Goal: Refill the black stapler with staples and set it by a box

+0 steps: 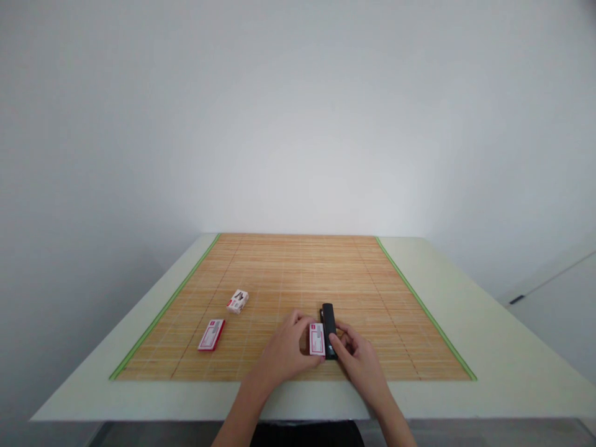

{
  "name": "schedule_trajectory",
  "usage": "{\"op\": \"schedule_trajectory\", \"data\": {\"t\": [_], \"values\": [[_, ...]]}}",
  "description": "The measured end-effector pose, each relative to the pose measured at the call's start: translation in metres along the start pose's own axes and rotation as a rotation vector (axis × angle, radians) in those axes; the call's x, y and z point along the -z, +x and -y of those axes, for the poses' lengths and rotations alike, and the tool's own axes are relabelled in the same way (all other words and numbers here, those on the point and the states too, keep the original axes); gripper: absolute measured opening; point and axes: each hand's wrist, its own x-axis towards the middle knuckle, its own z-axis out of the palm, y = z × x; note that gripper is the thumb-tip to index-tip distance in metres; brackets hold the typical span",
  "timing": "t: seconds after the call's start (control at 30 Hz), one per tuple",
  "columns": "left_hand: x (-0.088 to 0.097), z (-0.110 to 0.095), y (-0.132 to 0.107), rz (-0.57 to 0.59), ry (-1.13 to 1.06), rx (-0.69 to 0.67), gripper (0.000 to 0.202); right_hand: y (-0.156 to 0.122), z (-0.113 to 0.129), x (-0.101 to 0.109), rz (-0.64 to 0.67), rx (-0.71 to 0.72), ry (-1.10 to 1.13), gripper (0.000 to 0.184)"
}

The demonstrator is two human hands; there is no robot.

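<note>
My left hand (285, 351) rests on the bamboo mat (298, 273), its fingers curled round a small red-and-white box (317, 339). Right beside that box lies a black stapler (329, 321), pointing away from me. My right hand (359, 359) touches the stapler's near end with its fingers bent round it. Box and stapler sit side by side between the two hands, near the mat's front edge.
Two more small red-and-white boxes lie on the mat to the left: a flat one (211, 334) and a smaller one (238, 301) further back. The mat has green edging and covers a pale table (503, 347). A white wall stands behind.
</note>
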Motion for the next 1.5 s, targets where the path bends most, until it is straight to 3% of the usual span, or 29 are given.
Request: {"op": "schedule_trajectory", "data": {"t": [0.23, 0.33, 0.4, 0.43, 0.47, 0.57, 0.6, 0.67, 0.73, 0.8, 0.93, 1.0, 1.07, 1.3, 1.4, 1.5], "values": [[-0.008, 0.004, 0.004, -0.023, 0.014, -0.037, 0.05, 0.0, -0.001, 0.001, 0.011, 0.007, -0.006, 0.055], [-0.012, 0.01, -0.001, -0.012, 0.017, -0.035, 0.077, 0.0, -0.001, 0.002, 0.007, -0.005, -0.004, 0.057], [-0.007, 0.016, -0.01, -0.036, 0.032, -0.02, 0.1, 0.0, 0.0, 0.003, -0.002, -0.018, 0.007, 0.059], [-0.002, 0.021, -0.016, -0.072, 0.054, -0.002, 0.102, 0.0, 0.0, 0.004, -0.009, -0.024, 0.017, 0.06], [0.007, 0.028, -0.024, -0.118, 0.086, 0.025, 0.096, 0.0, 0.001, 0.005, -0.019, -0.03, 0.027, 0.061], [0.046, 0.063, -0.053, -0.28, 0.225, 0.128, 0.054, -0.001, -0.001, 0.005, -0.039, -0.04, 0.055, 0.065], [0.062, 0.079, -0.064, -0.335, 0.269, 0.166, 0.047, -0.001, -0.002, 0.004, -0.037, -0.04, 0.057, 0.065], [0.093, 0.113, -0.086, -0.383, 0.335, 0.236, 0.055, 0.0, -0.005, 0.004, -0.029, -0.034, 0.049, 0.063], [0.12, 0.144, -0.105, -0.358, 0.364, 0.292, 0.073, 0.001, -0.007, 0.003, -0.019, -0.033, 0.037, 0.06], [0.141, 0.164, -0.117, -0.248, 0.32, 0.318, 0.082, 0.002, -0.008, 0.003, -0.019, -0.038, 0.032, 0.06], [0.163, 0.168, -0.112, -0.051, 0.241, 0.344, 0.072, 0.002, -0.007, 0.003, -0.016, -0.027, 0.003, 0.059], [0.159, 0.154, -0.1, -0.073, 0.244, 0.325, 0.067, 0.001, -0.005, 0.002, -0.003, -0.02, -0.033, 0.057], [0.143, 0.133, -0.086, -0.12, 0.224, 0.277, 0.065, 0.0, -0.003, 0.001, 0.007, -0.024, -0.054, 0.056], [0.044, 0.039, -0.033, -0.134, -0.008, 0.101, 0.06, -0.001, 0.0, 0.001, 0.02, -0.035, -0.046, 0.053], [0.019, 0.021, -0.017, -0.111, -0.054, 0.05, 0.062, -0.001, -0.001, 0.001, 0.026, -0.022, -0.034, 0.053], [0.009, 0.018, -0.008, -0.098, -0.083, 0.022, 0.064, 0.0, -0.001, 0.0, 0.028, -0.012, -0.023, 0.053]]}}
